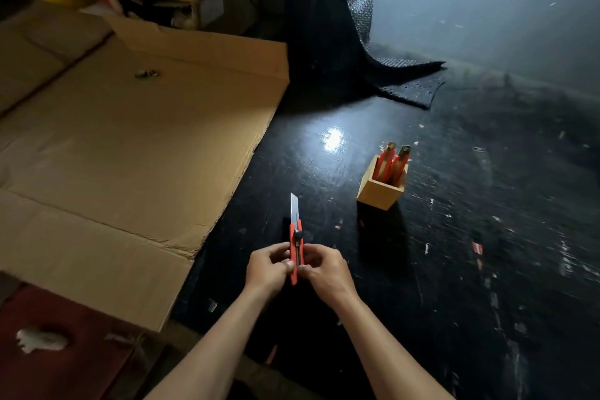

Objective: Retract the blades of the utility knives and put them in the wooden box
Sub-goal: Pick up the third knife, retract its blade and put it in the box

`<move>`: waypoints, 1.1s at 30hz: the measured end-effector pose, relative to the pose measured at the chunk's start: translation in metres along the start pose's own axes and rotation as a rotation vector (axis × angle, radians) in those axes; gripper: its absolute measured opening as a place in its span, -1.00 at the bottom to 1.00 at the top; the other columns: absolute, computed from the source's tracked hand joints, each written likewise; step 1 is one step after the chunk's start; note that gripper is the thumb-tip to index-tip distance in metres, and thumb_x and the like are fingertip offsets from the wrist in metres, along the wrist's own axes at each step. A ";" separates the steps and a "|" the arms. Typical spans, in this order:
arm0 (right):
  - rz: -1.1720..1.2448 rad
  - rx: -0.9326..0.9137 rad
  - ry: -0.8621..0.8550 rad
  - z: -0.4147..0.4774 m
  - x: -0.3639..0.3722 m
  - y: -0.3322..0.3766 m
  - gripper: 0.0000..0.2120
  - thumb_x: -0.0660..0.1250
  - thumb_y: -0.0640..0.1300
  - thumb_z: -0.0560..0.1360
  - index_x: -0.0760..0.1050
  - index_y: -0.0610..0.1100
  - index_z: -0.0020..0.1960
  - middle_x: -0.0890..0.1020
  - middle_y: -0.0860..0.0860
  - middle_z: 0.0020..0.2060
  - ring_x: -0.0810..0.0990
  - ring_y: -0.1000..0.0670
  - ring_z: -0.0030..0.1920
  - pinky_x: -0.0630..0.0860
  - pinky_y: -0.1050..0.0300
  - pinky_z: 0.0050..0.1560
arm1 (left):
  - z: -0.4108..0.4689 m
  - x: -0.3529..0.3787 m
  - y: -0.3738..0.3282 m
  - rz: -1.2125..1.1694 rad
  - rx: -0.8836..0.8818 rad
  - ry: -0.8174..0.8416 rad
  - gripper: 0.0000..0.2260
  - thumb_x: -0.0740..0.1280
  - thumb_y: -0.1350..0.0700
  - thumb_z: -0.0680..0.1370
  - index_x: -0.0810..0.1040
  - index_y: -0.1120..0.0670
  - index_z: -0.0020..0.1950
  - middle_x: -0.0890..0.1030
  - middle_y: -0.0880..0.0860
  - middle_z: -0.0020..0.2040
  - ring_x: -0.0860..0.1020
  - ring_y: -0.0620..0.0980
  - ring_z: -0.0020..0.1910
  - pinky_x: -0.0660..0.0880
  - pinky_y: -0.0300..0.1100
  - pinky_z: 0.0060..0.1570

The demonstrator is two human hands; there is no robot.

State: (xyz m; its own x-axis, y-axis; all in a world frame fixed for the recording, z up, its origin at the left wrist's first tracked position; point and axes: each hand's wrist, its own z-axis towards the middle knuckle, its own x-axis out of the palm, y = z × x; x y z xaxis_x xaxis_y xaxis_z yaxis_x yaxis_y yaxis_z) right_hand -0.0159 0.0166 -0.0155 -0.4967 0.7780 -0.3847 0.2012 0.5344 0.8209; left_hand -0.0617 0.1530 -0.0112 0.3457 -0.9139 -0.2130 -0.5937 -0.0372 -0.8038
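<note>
While the blade is out, left hand [271, 265] and right hand [324, 266] both pinch the red utility knife [296, 250] near-left of the wooden box [380, 191], tip aimed away, presumably to retract it safely.

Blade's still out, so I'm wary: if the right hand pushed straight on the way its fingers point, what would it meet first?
The right hand points left, already against the red utility knife; just beyond is the left hand.
</note>
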 end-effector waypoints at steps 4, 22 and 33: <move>0.131 -0.050 -0.082 -0.005 -0.027 0.013 -0.67 0.50 -0.29 0.40 0.67 0.00 0.11 0.78 0.01 -0.11 0.77 0.02 -0.10 0.71 -0.11 0.00 | 0.000 0.006 -0.031 -0.043 0.102 0.097 -0.66 0.39 0.44 0.50 0.75 0.03 0.06 0.79 0.08 -0.02 0.76 0.08 0.01 0.68 0.12 0.09; 0.489 -0.403 -0.345 -0.056 -0.210 0.137 -0.76 0.44 -0.29 0.53 0.58 -0.29 0.19 0.75 -0.25 -0.04 0.78 -0.19 -0.11 0.72 -0.02 -0.14 | -0.067 0.061 -0.228 -0.180 0.552 0.527 -0.68 0.37 0.42 0.55 0.63 0.20 0.27 0.77 0.18 0.05 0.75 0.10 -0.06 0.70 -0.04 -0.07; 0.102 -0.574 -0.743 -0.092 -0.262 0.197 -0.87 0.35 -0.11 0.63 0.62 -0.07 0.14 0.70 0.06 0.03 0.70 0.08 -0.01 0.67 0.26 -0.03 | -0.110 0.073 -0.293 -0.170 0.674 0.539 -0.66 0.32 0.53 0.52 0.67 0.24 0.20 0.75 0.29 0.03 0.73 0.21 -0.08 0.72 -0.06 -0.19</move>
State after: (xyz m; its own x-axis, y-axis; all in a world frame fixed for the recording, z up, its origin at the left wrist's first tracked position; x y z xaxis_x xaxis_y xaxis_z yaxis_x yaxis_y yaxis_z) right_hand 0.0764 -0.1121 0.2855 0.2059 0.9289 -0.3077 -0.3308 0.3620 0.8715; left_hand 0.0578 0.0521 0.2703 -0.1012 -0.9905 0.0935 0.0490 -0.0989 -0.9939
